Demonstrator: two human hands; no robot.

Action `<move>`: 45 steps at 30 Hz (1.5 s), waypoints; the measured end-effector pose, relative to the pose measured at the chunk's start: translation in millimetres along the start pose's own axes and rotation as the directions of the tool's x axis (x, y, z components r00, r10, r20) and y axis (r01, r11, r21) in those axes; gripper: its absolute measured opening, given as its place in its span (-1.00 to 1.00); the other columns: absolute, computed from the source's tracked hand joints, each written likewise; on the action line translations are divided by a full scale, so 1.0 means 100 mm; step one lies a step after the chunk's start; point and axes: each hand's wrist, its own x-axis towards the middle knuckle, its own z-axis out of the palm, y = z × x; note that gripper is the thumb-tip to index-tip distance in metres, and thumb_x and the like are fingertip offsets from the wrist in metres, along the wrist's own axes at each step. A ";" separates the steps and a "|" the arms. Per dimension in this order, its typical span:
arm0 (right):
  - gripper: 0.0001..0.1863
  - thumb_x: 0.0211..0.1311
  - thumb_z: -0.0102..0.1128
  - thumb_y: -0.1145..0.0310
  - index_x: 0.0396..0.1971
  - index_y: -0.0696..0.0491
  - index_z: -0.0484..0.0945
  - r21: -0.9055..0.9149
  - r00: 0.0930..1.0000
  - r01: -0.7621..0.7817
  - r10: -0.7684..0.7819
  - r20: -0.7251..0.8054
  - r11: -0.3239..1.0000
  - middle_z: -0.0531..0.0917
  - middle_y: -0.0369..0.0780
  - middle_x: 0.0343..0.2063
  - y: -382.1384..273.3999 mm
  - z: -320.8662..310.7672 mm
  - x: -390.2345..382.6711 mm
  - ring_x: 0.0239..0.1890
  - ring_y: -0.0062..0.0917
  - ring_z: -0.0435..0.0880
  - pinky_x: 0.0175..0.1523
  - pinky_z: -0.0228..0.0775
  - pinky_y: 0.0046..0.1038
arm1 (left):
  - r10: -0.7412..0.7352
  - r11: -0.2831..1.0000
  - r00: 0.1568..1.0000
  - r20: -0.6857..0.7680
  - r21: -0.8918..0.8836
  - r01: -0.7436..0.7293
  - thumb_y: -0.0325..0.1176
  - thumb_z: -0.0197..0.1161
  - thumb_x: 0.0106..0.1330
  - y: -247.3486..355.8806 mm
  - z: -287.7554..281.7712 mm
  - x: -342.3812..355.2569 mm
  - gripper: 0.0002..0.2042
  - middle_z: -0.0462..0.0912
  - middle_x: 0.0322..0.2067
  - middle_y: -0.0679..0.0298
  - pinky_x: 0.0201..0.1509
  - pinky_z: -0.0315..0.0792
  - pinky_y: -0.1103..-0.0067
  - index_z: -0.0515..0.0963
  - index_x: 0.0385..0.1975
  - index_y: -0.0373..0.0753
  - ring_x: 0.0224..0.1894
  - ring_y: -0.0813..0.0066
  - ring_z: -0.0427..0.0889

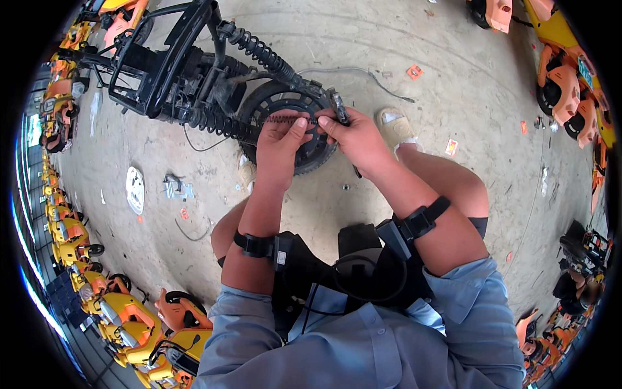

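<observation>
Both my hands meet over the wheel (pixel 306 155) of a stripped black scooter frame (pixel 162 71). Between the thumb and fingers of my left hand (pixel 277 146) is a thin dark coil spring (pixel 280 119), lying roughly level. My right hand (pixel 355 139) pinches near the spring's right end with thumb and forefinger. The same hand is closed round a metal-headed tool that looks like pliers (pixel 337 107); its dark handle end shows below the palm. Two black shock absorbers (pixel 262 52) run from the frame toward the wheel, one on each side.
A white slotted disc (pixel 135 190) and a small metal part (pixel 173 184) lie on the concrete floor at left. A loose cable (pixel 363 70) stretches beyond the wheel. My sandalled foot (pixel 396 127) is right of it. Yellow and orange scooters (pixel 129 318) line both sides.
</observation>
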 end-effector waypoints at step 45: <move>-0.70 0.28 0.22 0.11 -0.39 0.06 0.56 -0.043 0.998 -0.064 0.064 -0.003 0.997 0.59 -0.34 -0.53 -0.04 -0.01 -0.04 -0.54 -0.74 0.38 -0.43 0.21 -0.66 | 0.240 0.971 0.965 0.101 -0.023 -0.239 -0.76 0.19 0.18 -0.08 0.07 -0.09 -0.74 0.59 -0.13 0.10 0.04 0.51 0.55 0.42 -0.17 -0.33 -0.09 0.45 0.60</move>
